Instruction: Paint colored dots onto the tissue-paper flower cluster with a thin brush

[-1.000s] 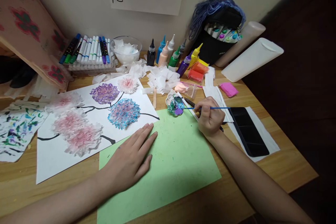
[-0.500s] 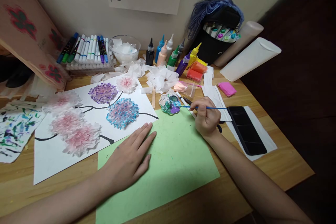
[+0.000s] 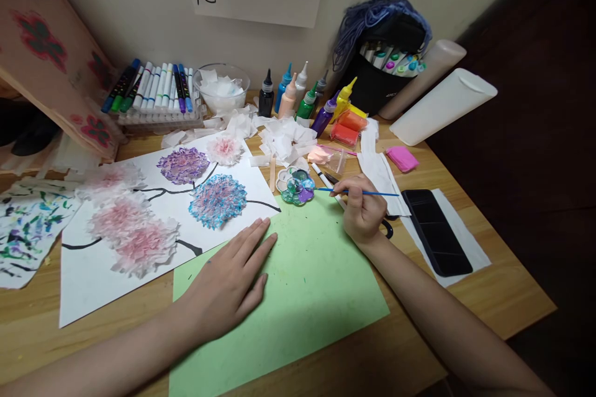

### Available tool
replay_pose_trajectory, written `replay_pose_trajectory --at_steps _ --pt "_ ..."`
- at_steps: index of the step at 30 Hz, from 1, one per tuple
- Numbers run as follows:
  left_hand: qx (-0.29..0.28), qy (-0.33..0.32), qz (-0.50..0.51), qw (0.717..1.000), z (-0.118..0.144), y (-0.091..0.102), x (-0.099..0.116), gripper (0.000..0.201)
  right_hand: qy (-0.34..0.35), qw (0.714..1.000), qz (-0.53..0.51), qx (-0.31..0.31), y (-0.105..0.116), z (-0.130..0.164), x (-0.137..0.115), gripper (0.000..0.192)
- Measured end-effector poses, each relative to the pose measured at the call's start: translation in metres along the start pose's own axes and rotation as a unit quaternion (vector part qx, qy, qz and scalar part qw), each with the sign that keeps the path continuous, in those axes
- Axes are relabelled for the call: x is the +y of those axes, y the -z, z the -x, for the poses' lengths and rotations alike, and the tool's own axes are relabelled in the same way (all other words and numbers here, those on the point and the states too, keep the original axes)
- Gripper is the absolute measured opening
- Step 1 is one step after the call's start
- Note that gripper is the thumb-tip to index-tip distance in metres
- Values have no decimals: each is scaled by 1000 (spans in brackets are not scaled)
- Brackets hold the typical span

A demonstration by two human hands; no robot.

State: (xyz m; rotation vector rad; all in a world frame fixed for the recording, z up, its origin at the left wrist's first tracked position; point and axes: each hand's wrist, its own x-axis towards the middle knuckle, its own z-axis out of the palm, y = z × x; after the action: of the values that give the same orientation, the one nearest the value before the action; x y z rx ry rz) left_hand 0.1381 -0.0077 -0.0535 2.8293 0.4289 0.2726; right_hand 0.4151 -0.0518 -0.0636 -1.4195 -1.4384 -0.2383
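My right hand (image 3: 364, 208) is closed around a blue paintbrush (image 3: 384, 193). The brush tip reaches the right edge of a flower-shaped paint palette (image 3: 295, 186), whose wells hold purple, green, blue and white paint. My left hand (image 3: 235, 279) lies flat with its fingers stretched out, holding nothing. Beneath it is a green sheet of paper (image 3: 298, 310) with small paint specks. Left of it lies a white sheet (image 3: 93, 288) with painted black branches. Tissue flowers are on that sheet: a blue-edged one (image 3: 218, 200), a purple one (image 3: 183, 165) and several pink ones (image 3: 146, 246).
Behind the palette are torn tissue pieces (image 3: 286, 138) and several paint bottles (image 3: 305, 104). Markers (image 3: 153, 87) and a glass bowl (image 3: 223, 99) stand at the back left. To the right are a phone (image 3: 436, 232), a pink packet (image 3: 403, 159) and a white tube (image 3: 442, 105).
My right hand has shifted slightly left with the paintbrush. The palette has moved a little left and looks slightly turned. My left hand stays in place.
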Motion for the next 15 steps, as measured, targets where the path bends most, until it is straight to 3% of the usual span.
replay_pose_trajectory --at_steps 3,10,15 --pt "0 0 2 1000 0 0 0 50 -15 1000 -13 6 -1 0 0 33" --pt "-4 -3 -6 1000 0 0 0 49 -176 980 -82 51 -7 0 -2 35" --pt "-6 -1 7 1000 0 -1 0 49 -230 960 -123 99 -8 -5 -5 38"
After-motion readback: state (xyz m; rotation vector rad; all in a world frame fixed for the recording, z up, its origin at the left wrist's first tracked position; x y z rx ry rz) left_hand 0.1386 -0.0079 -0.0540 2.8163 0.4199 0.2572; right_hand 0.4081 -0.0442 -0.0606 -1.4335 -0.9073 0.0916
